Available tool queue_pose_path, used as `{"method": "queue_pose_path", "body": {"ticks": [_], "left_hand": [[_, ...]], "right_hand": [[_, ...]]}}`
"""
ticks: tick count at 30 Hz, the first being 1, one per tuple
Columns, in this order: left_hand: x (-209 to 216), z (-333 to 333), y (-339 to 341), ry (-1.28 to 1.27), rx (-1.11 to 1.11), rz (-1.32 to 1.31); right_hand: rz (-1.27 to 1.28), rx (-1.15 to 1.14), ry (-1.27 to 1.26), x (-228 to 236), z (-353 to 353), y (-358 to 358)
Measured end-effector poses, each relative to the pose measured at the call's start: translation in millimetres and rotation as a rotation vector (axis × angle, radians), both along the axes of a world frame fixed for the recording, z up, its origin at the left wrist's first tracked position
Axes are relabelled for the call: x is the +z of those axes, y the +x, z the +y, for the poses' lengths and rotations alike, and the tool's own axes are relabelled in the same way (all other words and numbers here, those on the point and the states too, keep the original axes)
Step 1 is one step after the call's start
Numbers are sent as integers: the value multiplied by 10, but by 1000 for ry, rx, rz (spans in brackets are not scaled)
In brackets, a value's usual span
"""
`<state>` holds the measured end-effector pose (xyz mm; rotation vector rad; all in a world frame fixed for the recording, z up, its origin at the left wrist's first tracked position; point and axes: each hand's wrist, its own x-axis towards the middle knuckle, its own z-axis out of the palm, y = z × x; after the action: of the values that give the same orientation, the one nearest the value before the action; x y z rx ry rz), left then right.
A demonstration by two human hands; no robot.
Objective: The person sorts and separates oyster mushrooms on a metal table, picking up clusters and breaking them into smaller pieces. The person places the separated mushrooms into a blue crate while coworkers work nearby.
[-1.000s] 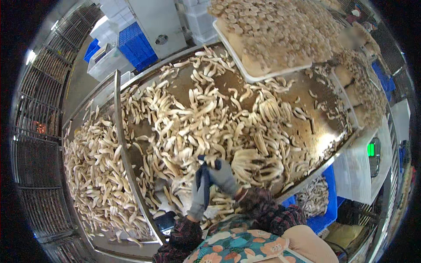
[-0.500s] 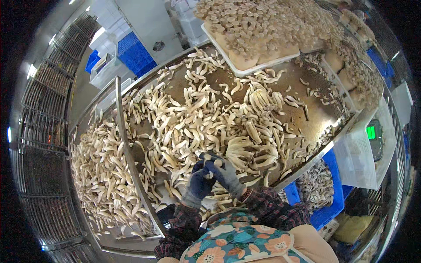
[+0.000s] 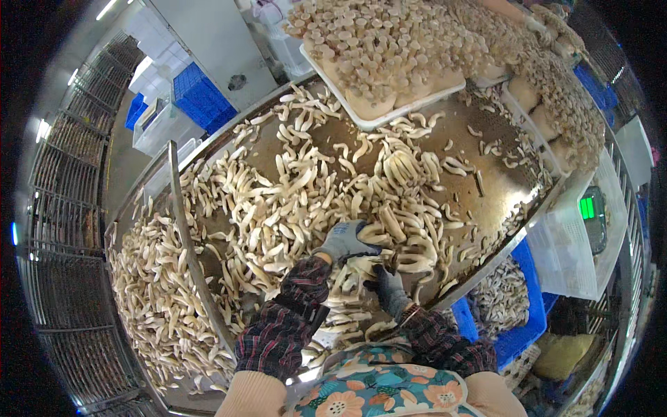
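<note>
Both my hands wear grey-and-dark-blue work gloves. My left hand (image 3: 345, 240) curls over the far side of a pale mushroom cluster (image 3: 361, 266). From the near right side my right hand (image 3: 390, 289) grips the same cluster, its dark fingertips on the edge; part of the cluster is hidden by the gloves. Right beside it lie another mushroom cluster (image 3: 417, 258) and a thick mushroom stem (image 3: 393, 224). Many loose long pale mushrooms (image 3: 278, 222) cover the metal table (image 3: 462, 198) around my hands.
A metal divider bar (image 3: 186, 236) separates a mushroom heap (image 3: 156, 299) on the left. A white tray (image 3: 396, 112) bears dense small-capped mushrooms at the back. On the right stand a blue crate (image 3: 526, 326) of mushrooms, a white basket (image 3: 566, 254) and a scale with a green display (image 3: 588, 208).
My hands were together at the near middle, around a small mushroom piece. They have parted and moved right onto a mushroom cluster, the left one reaching farther out. The small piece is no longer seen.
</note>
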<state>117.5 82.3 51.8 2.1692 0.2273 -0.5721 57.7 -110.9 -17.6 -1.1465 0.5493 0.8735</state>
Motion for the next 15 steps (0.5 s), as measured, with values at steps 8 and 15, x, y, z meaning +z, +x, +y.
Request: {"method": "queue_pose_path", "body": {"ticks": [8,15], "left_hand": [[268,165,-1380,-1136,1053,-31],[-103,-299,-2133,-2099,741,-401]], "right_hand": [[-429,281,102,1262,776,510],[-1951,375,-141,1381,616,-516]]}}
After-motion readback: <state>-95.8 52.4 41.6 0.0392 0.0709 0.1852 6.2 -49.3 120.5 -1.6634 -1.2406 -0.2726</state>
